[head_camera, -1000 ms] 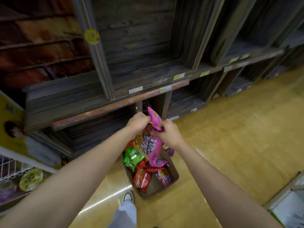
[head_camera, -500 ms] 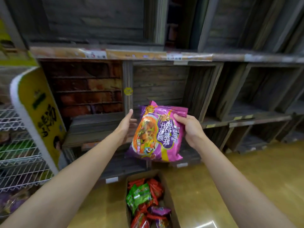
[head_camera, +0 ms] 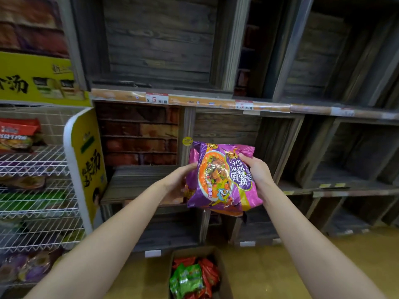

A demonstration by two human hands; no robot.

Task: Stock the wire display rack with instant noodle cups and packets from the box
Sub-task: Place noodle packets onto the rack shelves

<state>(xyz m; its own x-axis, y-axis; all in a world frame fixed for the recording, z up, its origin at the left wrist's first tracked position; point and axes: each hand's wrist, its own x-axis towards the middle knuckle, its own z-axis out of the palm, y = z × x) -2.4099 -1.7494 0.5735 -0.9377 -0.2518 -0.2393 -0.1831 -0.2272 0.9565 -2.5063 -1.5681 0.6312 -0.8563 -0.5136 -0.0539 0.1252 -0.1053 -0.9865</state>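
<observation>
- Left hand (head_camera: 176, 186) and right hand (head_camera: 257, 169) grip purple noodle packet (head_camera: 222, 180) above box (head_camera: 179, 255).
- Risk: slick film slips; wire rack (head_camera: 38, 165) sits left of box.

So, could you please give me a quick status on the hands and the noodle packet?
Left hand and right hand both gripping the purple noodle packet. Packet held up before the wooden shelves. Wire rack off left, nothing between.
</observation>
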